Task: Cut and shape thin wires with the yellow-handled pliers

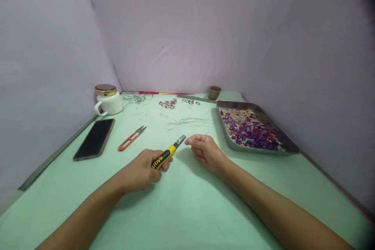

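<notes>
Head view: yellow-black tool with grey tip.

Worktop open on near side of hands; metal tray obstructs right; phone, snips, mug left.

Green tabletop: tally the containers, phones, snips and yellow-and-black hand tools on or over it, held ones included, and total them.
Containers: 3 (white mug, brown cup, metal tray)
Black phone: 1
Orange snips: 1
Yellow-and-black tool: 1, in the left hand
Total: 6
</notes>
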Available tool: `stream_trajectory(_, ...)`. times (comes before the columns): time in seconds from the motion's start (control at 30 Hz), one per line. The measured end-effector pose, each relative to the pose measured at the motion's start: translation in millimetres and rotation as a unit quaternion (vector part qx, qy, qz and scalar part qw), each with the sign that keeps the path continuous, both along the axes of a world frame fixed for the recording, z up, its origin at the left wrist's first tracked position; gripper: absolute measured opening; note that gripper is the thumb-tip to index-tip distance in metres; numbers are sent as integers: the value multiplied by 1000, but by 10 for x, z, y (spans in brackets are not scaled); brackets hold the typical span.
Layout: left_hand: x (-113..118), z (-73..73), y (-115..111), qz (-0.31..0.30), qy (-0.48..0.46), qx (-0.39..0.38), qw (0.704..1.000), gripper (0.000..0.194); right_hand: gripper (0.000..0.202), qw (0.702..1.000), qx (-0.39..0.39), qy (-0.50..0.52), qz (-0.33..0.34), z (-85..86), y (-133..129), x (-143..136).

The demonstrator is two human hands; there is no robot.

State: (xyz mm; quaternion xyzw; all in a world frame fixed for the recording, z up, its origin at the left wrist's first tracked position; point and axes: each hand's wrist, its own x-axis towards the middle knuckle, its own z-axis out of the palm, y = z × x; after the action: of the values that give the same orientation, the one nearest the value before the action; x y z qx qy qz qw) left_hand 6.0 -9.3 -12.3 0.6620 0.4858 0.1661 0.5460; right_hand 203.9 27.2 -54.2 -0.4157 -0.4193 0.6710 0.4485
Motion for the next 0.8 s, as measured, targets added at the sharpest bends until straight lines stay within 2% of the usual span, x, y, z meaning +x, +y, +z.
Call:
stream_trajectory(0.17, -15, -20, 16, -19, 19, 38, 999, 21, 13, 987, -92, 113, 64, 15, 26, 35)
stream_trajectory(0.3, -15, -27, 1, -15, 54, 79, 995, 20, 14, 983, -102, 125, 86, 21, 15, 33)
stream_trajectory(0.47, -22, -30, -16, 16, 117, 102, 988, 15, 14, 999, 2, -20, 48, 43, -4, 30)
stream_trajectory(0.63, -17, -16, 8, 15, 62, 41, 997, 16, 19, 979, 102, -174, -4, 58, -11, 32)
stream_trajectory(0.8, 14, 0, 14, 2, -7, -12, 1000, 13, 18, 972, 116, -200, -40, 42, -27, 21)
